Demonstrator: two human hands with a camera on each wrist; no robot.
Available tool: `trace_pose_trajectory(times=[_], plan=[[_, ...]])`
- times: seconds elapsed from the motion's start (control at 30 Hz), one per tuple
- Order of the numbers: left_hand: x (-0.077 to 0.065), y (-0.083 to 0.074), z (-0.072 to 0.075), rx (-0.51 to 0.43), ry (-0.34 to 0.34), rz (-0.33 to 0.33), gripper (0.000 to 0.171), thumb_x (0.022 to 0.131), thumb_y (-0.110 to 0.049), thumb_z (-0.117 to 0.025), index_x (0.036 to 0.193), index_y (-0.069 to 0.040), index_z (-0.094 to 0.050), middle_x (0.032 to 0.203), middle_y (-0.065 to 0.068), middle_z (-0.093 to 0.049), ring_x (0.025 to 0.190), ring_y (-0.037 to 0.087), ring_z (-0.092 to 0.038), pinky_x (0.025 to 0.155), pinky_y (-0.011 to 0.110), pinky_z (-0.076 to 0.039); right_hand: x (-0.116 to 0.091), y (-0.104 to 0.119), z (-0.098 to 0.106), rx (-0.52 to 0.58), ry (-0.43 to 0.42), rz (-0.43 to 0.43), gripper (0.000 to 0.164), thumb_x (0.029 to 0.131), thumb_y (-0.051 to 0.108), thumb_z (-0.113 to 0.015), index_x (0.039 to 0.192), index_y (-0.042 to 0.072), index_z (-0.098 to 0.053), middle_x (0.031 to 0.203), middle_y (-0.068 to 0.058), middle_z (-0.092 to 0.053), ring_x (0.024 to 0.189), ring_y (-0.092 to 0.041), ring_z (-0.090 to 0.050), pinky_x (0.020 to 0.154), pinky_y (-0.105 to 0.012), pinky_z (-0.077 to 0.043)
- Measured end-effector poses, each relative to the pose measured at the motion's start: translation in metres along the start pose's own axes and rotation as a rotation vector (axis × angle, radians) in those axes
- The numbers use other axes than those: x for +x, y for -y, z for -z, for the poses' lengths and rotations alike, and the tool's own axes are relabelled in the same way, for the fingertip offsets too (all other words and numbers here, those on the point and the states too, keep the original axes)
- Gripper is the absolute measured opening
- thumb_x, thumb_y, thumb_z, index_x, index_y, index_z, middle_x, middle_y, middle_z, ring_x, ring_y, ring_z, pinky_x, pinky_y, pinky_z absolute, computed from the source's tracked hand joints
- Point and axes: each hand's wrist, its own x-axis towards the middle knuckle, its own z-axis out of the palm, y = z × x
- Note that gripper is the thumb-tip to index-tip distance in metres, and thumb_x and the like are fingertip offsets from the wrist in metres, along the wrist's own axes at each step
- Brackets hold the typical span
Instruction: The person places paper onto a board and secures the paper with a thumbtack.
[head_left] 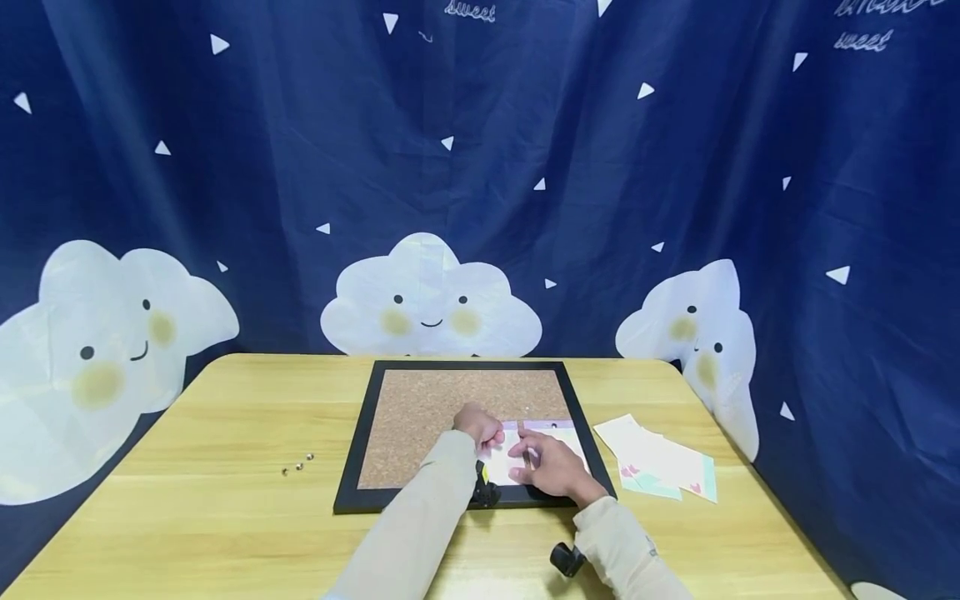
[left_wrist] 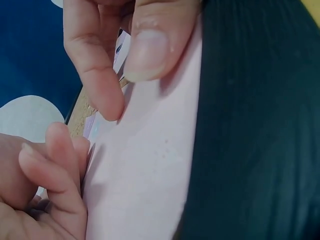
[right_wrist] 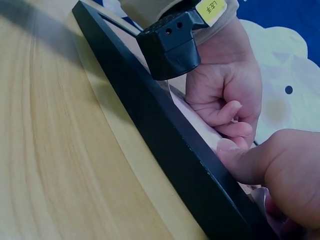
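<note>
A black-framed cork board (head_left: 420,425) lies on the table. Two pale sheets of paper (head_left: 497,467) with purple upper edges lie side by side on its right part, a thin strip of cork showing between them. My left hand (head_left: 477,423) is at the left sheet's upper part, fingers curled; the underside of its fist is hidden. Over the sheets, my right hand (head_left: 553,467) has its fingers loosely spread. In the left wrist view its thumb (left_wrist: 147,55) and a finger hover close to the paper; the left hand's curled fingers (left_wrist: 57,175) show lower left.
Several small shiny pins (head_left: 299,466) lie on the table left of the board. Overlapping printed sheets (head_left: 660,462) lie to the right of the frame (head_left: 588,433). A dark shiny pin (head_left: 554,426) shows on the right sheet's purple edge. A blue curtain (head_left: 480,167) hangs behind the table.
</note>
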Motion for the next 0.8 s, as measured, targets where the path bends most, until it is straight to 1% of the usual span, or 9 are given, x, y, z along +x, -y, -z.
trace_pose_trajectory(times=[0.1, 0.13, 0.3, 0.37, 0.47, 0.53, 0.6, 0.7, 0.8], plan=[[0.001, -0.001, 0.0, -0.01, 0.0, -0.003, 0.015, 0.071, 0.009, -0.066, 0.06, -0.001, -0.069, 0.043, -0.001, -0.051, 0.035, 0.005, -0.043, 0.033, 0.015, -0.031, 0.0, 0.001, 0.001, -0.009, -0.008, -0.008, 0.023, 0.08, 0.025, -0.08, 0.1, 0.018, -0.07, 0.138, -0.014, -0.054, 0.126, -0.037, -0.049, 0.095, -0.054, -0.045], [0.001, 0.0, 0.001, -0.015, 0.005, -0.008, 0.013, 0.072, 0.009, -0.066, 0.062, 0.0, -0.069, 0.044, -0.001, -0.052, 0.035, 0.005, -0.043, 0.033, 0.015, -0.032, 0.0, 0.001, 0.001, -0.01, -0.01, -0.014, 0.024, 0.08, 0.025, -0.08, 0.101, 0.018, -0.07, 0.138, -0.014, -0.054, 0.127, -0.038, -0.048, 0.096, -0.055, -0.043], [-0.001, 0.0, 0.001, -0.034, 0.022, -0.022, 0.009, 0.072, 0.01, -0.063, 0.071, 0.003, -0.068, 0.049, 0.002, -0.057, 0.037, 0.006, -0.046, 0.033, 0.016, -0.034, -0.001, 0.001, -0.002, -0.041, -0.013, -0.024, 0.028, 0.081, 0.028, -0.079, 0.106, 0.018, -0.07, 0.138, -0.012, -0.054, 0.127, -0.037, -0.048, 0.096, -0.056, -0.043], [-0.002, 0.001, 0.001, -0.06, 0.029, -0.026, 0.008, 0.073, 0.011, -0.062, 0.077, 0.007, -0.068, 0.051, 0.005, -0.06, 0.038, 0.007, -0.049, 0.034, 0.016, -0.038, -0.002, 0.002, -0.003, -0.04, -0.016, -0.032, 0.029, 0.081, 0.028, -0.078, 0.107, 0.018, -0.071, 0.139, -0.011, -0.054, 0.128, -0.037, -0.047, 0.097, -0.056, -0.043], [-0.003, 0.002, 0.0, -0.14, 0.067, -0.034, 0.02, 0.08, 0.01, -0.06, 0.1, 0.014, -0.062, 0.058, 0.01, -0.063, 0.041, 0.009, -0.054, 0.039, 0.019, -0.046, -0.003, 0.004, -0.003, -0.039, -0.026, -0.043, 0.028, 0.081, 0.027, -0.079, 0.106, 0.017, -0.071, 0.139, -0.01, -0.054, 0.128, -0.037, -0.047, 0.097, -0.056, -0.042], [-0.003, 0.003, 0.0, -0.208, 0.1, -0.036, 0.036, 0.085, 0.009, -0.059, 0.12, 0.016, -0.052, 0.064, 0.013, -0.064, 0.045, 0.01, -0.057, 0.044, 0.02, -0.051, -0.004, 0.004, -0.003, -0.046, -0.035, -0.052, 0.027, 0.081, 0.027, -0.079, 0.105, 0.018, -0.071, 0.139, -0.009, -0.054, 0.128, -0.036, -0.048, 0.097, -0.056, -0.043], [-0.004, 0.004, 0.001, -0.252, 0.127, -0.04, 0.046, 0.09, 0.007, -0.058, 0.132, 0.015, -0.042, 0.068, 0.014, -0.064, 0.048, 0.011, -0.058, 0.049, 0.022, -0.054, -0.004, 0.004, -0.004, -0.061, -0.047, -0.042, 0.027, 0.081, 0.028, -0.079, 0.105, 0.018, -0.071, 0.138, -0.009, -0.055, 0.127, -0.035, -0.049, 0.095, -0.055, -0.044], [-0.006, 0.007, 0.003, -0.288, 0.171, -0.055, 0.04, 0.092, 0.006, -0.058, 0.128, 0.017, -0.045, 0.073, 0.015, -0.063, 0.052, 0.013, -0.061, 0.055, 0.026, -0.057, -0.005, 0.005, -0.006, -0.067, -0.07, -0.025, 0.025, 0.08, 0.028, -0.079, 0.102, 0.018, -0.071, 0.138, -0.008, -0.055, 0.125, -0.034, -0.051, 0.092, -0.054, -0.046], [-0.008, 0.011, 0.006, -0.312, 0.232, -0.086, 0.019, 0.094, 0.005, -0.057, 0.108, 0.018, -0.056, 0.074, 0.015, -0.064, 0.055, 0.014, -0.062, 0.061, 0.029, -0.059, -0.006, 0.006, -0.007, -0.067, -0.101, -0.008, 0.021, 0.08, 0.025, -0.079, 0.098, 0.019, -0.072, 0.135, -0.008, -0.057, 0.123, -0.033, -0.053, 0.089, -0.053, -0.048]])
